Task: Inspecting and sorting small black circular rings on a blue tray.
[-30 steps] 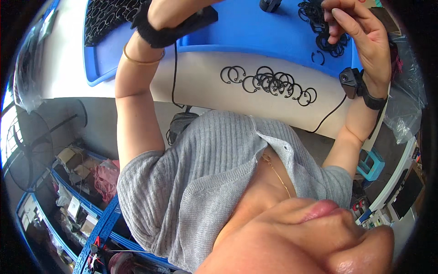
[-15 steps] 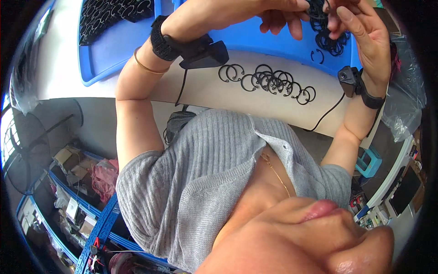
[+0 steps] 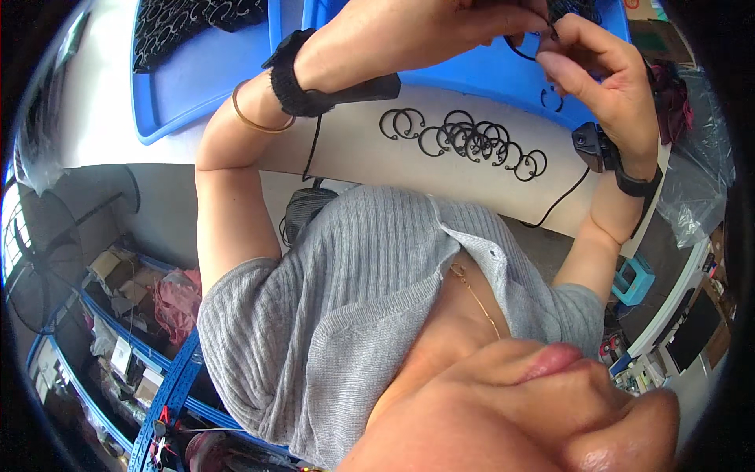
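Over the blue tray [image 3: 472,86], my left hand [image 3: 480,31] and my right hand [image 3: 604,82] meet with their fingertips close together. Between them is a black circlip [image 3: 519,53], an open ring partly covered by the fingers. My right thumb and forefinger pinch it, and my left fingers close on it from the other side. Behind the hands, a heap of black circlips [image 3: 578,9] shows in part. One loose circlip [image 3: 553,100] lies in the tray near my right wrist. A cluster of overlapping circlips [image 3: 476,143] lies on the white table between tray and body.
A second blue tray [image 3: 153,118] stands at the left, with rows of black rings [image 3: 189,31] in it. Cables hang from the devices on both wrists over the table edge. Blue-framed shelves [image 3: 157,358] and a fan [image 3: 47,244] are at the left; clear plastic [image 3: 692,173] hangs at the right.
Both hands have drawn together, away from the heap of circlips. A single circlip now shows between the fingertips. My right hand has shifted slightly left and closed.
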Available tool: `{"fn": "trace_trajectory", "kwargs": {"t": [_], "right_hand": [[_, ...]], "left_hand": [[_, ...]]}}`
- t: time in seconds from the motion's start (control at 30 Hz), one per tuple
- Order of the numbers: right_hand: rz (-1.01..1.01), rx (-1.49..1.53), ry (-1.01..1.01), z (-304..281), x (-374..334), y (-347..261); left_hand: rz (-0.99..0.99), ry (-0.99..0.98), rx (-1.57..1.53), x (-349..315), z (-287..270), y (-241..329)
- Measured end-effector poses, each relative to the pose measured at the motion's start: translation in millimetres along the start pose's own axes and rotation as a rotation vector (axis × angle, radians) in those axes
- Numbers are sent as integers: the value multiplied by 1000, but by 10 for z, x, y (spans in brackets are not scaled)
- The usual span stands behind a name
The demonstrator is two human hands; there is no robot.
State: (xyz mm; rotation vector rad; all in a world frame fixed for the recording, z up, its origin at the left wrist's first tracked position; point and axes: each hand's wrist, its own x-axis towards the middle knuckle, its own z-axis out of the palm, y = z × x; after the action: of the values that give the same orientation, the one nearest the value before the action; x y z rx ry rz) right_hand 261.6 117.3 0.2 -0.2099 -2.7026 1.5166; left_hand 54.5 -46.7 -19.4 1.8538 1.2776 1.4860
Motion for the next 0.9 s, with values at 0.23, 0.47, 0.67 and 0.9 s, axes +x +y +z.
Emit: {"fn": "trace_trajectory", "kwargs": {"t": [0.23,0.47,0.67,0.9], "right_hand": [[-4,150,350,139,112,-275],[-5,68,315,177,125,-287],[-7,31,324,227,118,-191],[3,9,156,24,63,-100]], "left_hand": [[-402,10,-395,41,-46,201],[-436,23,-371,28,-32,274],[-381,-33,-316,11,-48,232],[-281,-86,-233,-1,-36,157]]}}
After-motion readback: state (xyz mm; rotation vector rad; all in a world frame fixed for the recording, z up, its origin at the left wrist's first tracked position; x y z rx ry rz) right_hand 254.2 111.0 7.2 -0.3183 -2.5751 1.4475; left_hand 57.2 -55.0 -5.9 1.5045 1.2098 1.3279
